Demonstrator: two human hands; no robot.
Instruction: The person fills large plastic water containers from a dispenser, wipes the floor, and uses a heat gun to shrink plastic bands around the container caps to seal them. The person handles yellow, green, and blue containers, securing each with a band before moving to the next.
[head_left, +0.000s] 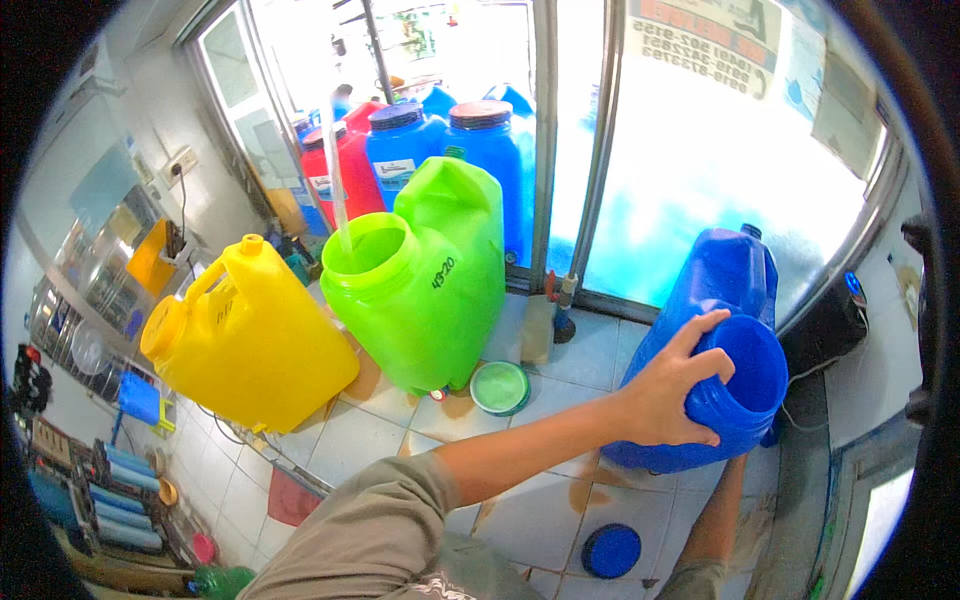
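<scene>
My left hand (679, 386) grips the wide uncapped neck of a blue plastic water container (675, 450), its fingers spread over the rim. The container leans with its mouth towards me. My right forearm reaches up behind its lower side, and the right hand is hidden there. A dark blue screw cap (611, 550) lies on the tiles in front of me. To the left, a lime green plastic container (450, 300) stands uncapped, and a stream of water (334, 180) falls into its mouth. A round green cap (500, 388) lies beside its base.
A capped yellow container (262, 345) stands left of the green one. Behind the sliding door frame (544, 150) are several blue and red containers, including a capped blue container (484, 165). A black box (825, 322) and cable sit at the right wall. The tiled surface (360, 435) has brown stains.
</scene>
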